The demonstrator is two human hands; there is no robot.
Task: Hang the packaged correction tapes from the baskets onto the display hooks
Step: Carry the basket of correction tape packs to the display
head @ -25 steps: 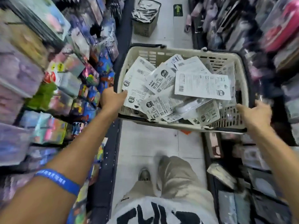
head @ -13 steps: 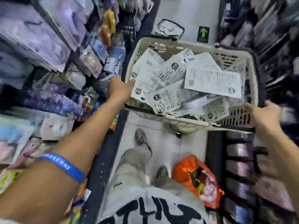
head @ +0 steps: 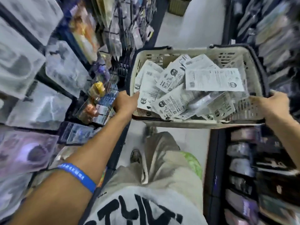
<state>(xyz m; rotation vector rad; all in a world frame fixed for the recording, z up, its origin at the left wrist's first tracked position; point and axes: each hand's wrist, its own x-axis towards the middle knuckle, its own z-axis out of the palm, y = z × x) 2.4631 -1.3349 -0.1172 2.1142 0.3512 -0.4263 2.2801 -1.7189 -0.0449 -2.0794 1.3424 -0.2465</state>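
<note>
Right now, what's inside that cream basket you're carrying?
The basket holds a loose heap of packaged correction tapes, mostly printed backs up, gripped by the left hand and right hand. The lower packs and the basket floor are covered.

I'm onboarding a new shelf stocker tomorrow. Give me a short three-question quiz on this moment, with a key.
1. True or false: both hands grip the cream slotted plastic basket at its near corners.
2. Which arm wears the blue rubber wristband? A) left B) right C) neither
3. Fill in: the white printed correction tape packets lie loose in the ____, none on a hook yet.

Key
1. True: the left hand holds the near left corner, the right hand the near right corner.
2. A
3. basket
</note>
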